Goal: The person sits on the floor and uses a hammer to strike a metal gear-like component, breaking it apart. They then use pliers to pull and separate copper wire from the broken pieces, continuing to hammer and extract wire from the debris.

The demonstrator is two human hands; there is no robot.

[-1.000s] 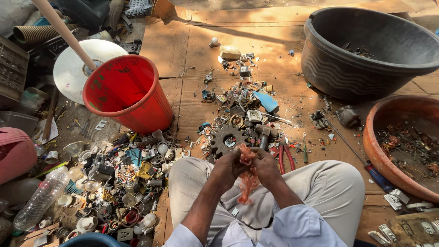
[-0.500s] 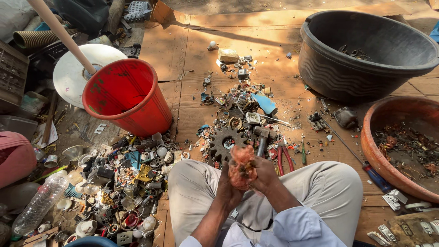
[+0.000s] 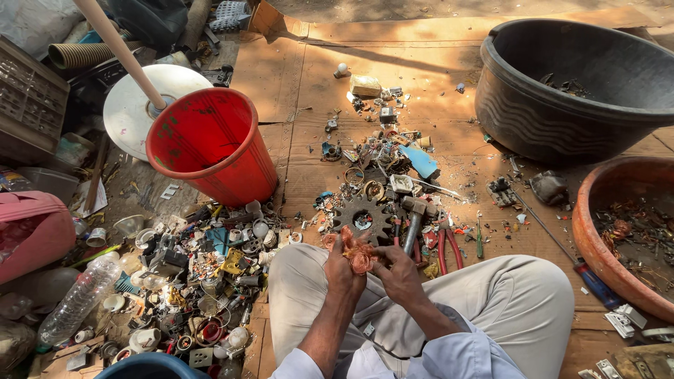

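Both hands meet above my lap and hold a tangled bundle of copper wire (image 3: 357,254). My left hand (image 3: 339,265) grips its left side, and my right hand (image 3: 394,274) pinches it from the right. Just beyond the hands a rusty toothed gear (image 3: 362,216) lies flat on the cardboard. A hammer (image 3: 415,217) and red-handled pliers (image 3: 446,245) lie to its right. Small scrap metal parts (image 3: 382,151) are scattered farther out.
A red bucket (image 3: 210,144) stands at the left with a wooden stick leaning past it. A black tub (image 3: 583,84) sits far right, a terracotta basin (image 3: 621,231) of scrap near right. A heap of mixed junk (image 3: 189,281) and a plastic bottle (image 3: 77,298) lie left.
The hands have drawn the copper wire bundle closer together and slightly higher; the bundle looks more compact than a second ago. The view has shifted slightly.
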